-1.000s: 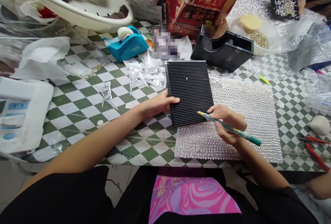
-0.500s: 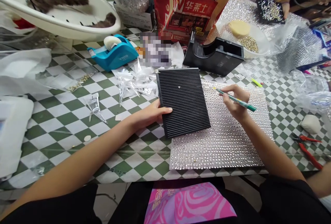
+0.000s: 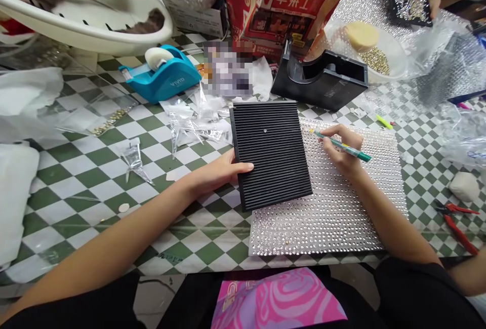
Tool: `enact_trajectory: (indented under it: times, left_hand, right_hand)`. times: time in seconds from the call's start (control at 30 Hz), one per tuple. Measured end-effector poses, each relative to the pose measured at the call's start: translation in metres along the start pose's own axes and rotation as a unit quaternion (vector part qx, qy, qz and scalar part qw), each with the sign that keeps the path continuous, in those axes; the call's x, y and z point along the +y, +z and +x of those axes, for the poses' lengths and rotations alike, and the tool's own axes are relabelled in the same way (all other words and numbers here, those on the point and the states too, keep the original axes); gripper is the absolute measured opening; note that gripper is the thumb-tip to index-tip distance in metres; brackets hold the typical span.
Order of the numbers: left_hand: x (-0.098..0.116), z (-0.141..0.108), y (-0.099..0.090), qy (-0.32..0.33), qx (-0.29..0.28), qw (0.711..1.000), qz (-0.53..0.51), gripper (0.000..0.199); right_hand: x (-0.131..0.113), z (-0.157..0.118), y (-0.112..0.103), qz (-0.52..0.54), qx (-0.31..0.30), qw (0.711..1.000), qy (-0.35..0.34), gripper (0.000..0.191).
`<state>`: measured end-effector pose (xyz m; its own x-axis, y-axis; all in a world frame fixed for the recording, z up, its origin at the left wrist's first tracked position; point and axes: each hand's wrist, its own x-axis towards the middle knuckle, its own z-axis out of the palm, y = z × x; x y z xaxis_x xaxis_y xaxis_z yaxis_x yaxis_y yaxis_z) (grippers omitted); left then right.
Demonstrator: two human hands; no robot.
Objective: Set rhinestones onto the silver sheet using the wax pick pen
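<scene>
My left hand [image 3: 224,169] grips the lower left edge of a black ridged square board [image 3: 273,162], its thumb lying on the face. One small shiny rhinestone sits on the ridges in the board's upper half. Closed around a thin green pencil-like stick [image 3: 351,151] is my right hand [image 3: 343,149], with the yellowish tip pointing left over a sheet of rhinestones [image 3: 322,222]. The sheet lies flat on the checkered table, and the board covers its upper left part.
Behind the board stand a blue tape dispenser [image 3: 163,78], a black tape dispenser [image 3: 322,78] and a red paper bag [image 3: 281,10]. Small clear bags [image 3: 197,121] lie left of it. Red-handled pliers [image 3: 459,228] rest at right. Another person's hand [image 3: 435,5] holds a black rhinestone tray [image 3: 410,5].
The view has shifted slightly. Both hands keep their holds on the board and the stick. The stick's tip remains over the rhinestone sheet's upper left area.
</scene>
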<state>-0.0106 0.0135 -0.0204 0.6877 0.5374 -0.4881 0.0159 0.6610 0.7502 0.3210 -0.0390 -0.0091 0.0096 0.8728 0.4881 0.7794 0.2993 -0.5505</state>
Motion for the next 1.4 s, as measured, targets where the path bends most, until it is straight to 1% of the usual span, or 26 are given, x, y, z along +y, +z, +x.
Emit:
enact_trajectory:
  times: [0.07,0.17,0.27,0.33,0.43,0.57,0.67,0.77,0.93,1.07,1.27,1.4]
  left_hand:
    - [0.000,0.000,-0.001,0.002,-0.005,1.000,0.004,0.060]
    - [-0.001,-0.001,-0.001,0.004,-0.010,1.000,0.005,0.063]
    - [0.000,-0.001,0.000,-0.005,-0.001,1.000,0.009,0.063]
    - [0.000,-0.001,0.000,-0.009,0.001,1.000,0.009,0.064]
    - [-0.001,-0.001,-0.001,-0.006,-0.006,1.000,0.010,0.069]
    - [-0.003,0.001,-0.004,-0.002,-0.002,0.999,0.032,0.075]
    - [-0.004,0.002,-0.003,0.002,-0.010,0.999,0.031,0.076]
    - [-0.002,0.002,-0.001,0.011,-0.025,1.000,0.010,0.074]
    - [-0.001,0.002,0.002,0.022,-0.047,0.999,-0.015,0.074]
    - [-0.003,0.003,0.001,0.010,-0.044,0.999,-0.017,0.076]
    - [-0.003,0.002,-0.001,-0.004,-0.022,1.000,0.013,0.076]
    - [-0.003,0.003,-0.002,0.001,-0.024,1.000,0.017,0.074]
  right_hand:
    - [0.002,-0.001,0.000,0.007,-0.002,1.000,0.011,0.009]
    - [0.007,-0.005,0.000,0.031,0.012,0.999,0.030,0.009]
    - [0.004,-0.006,-0.002,0.062,0.023,0.997,0.026,0.011]
    - [-0.006,-0.003,-0.002,0.077,0.023,0.997,0.015,0.012]
    - [-0.032,0.008,0.003,0.102,0.003,0.995,-0.013,0.015]
    - [-0.064,0.027,0.019,0.135,-0.055,0.986,-0.083,0.018]
    - [-0.076,0.035,0.031,0.115,-0.084,0.983,-0.115,0.016]
    - [-0.078,0.037,0.038,0.096,-0.089,0.984,-0.122,0.014]
    - [-0.079,0.037,0.041,0.088,-0.092,0.984,-0.123,0.013]
    - [-0.079,0.036,0.043,0.098,-0.090,0.984,-0.119,0.012]
    - [-0.076,0.035,0.042,0.137,-0.071,0.986,-0.067,0.011]
    - [-0.075,0.034,0.038,0.133,-0.073,0.986,-0.071,0.012]
